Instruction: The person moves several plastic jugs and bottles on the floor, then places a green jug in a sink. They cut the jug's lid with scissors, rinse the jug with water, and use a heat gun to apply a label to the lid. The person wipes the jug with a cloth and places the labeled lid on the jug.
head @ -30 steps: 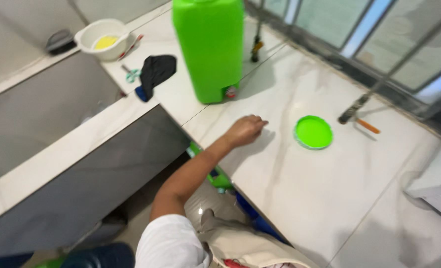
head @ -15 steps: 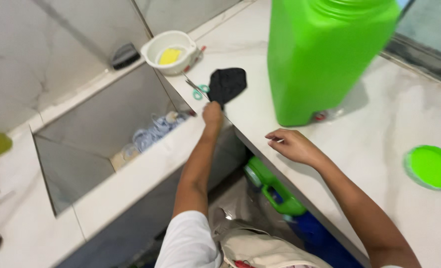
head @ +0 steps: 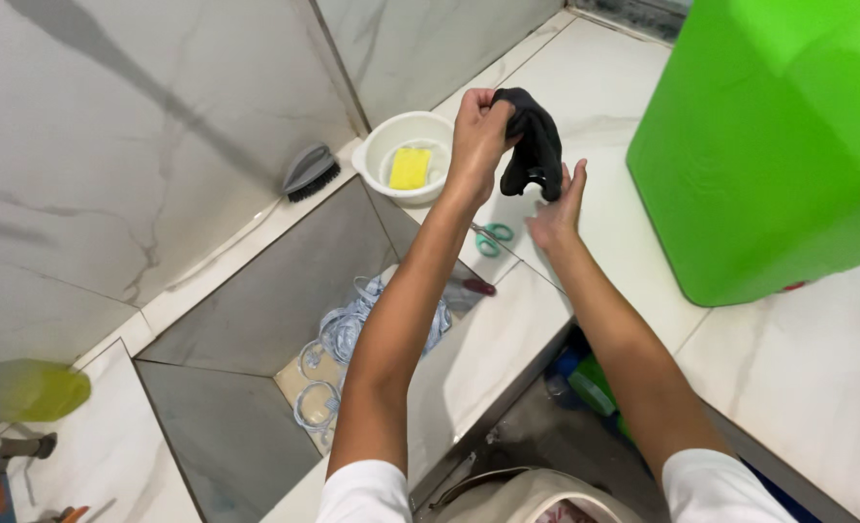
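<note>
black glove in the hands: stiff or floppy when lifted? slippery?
Likely floppy: the black glove droops in folds below the left hand pinching its top. Probably light, since that pinch alone carries it while the right hand only touches its lower edge. It looks matte, so likely not slippery.

White bowl (head: pixel 391 145) on the marble table (head: pixel 595 87), a yellow sponge (head: pixel 410 169) inside it. Grey brush (head: pixel 310 172) on the ledge just beside the bowl. Green-handled scissors (head: pixel 491 238) near the sink (head: pixel 256 291) edge. Large green jug (head: pixel 779 145) at right. Clear tubing (head: pixel 338 334) coiled in the sink.
</note>
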A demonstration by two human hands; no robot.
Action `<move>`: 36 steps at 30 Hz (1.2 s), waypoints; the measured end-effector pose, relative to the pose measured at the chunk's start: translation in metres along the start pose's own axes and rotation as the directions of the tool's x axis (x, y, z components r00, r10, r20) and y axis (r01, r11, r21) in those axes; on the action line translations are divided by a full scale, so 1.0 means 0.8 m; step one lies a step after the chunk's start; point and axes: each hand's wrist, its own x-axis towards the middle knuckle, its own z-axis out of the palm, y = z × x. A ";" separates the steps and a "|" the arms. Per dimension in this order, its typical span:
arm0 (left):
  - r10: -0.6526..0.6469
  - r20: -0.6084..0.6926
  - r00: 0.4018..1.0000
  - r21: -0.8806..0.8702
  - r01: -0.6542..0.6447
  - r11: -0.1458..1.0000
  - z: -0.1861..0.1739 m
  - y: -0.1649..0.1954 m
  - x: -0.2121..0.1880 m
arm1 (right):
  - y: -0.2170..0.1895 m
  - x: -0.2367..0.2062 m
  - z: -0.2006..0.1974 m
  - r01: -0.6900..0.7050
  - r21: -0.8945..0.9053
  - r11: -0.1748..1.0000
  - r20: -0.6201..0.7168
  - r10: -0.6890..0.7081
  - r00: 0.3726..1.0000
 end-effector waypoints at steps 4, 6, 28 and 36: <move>-0.055 -0.126 0.990 -0.343 0.008 0.939 -0.084 -0.016 -0.038 | 0.061 -0.007 0.064 -0.128 0.396 0.909 0.214 0.045 0.976; 0.015 -0.261 0.965 -0.436 -0.132 0.890 -0.136 -0.034 -0.065 | 0.105 -0.017 0.087 -0.227 0.416 0.880 0.257 0.125 0.958; -0.380 -0.452 0.807 -0.563 0.072 0.823 -0.379 -0.134 -0.165 | 0.329 -0.089 0.160 0.688 -0.639 0.344 0.693 -0.129 0.709; -0.328 -0.519 0.789 -0.322 0.176 0.930 -0.401 -0.197 -0.197 | 0.379 -0.056 0.138 0.620 -0.708 0.339 0.624 -0.112 0.774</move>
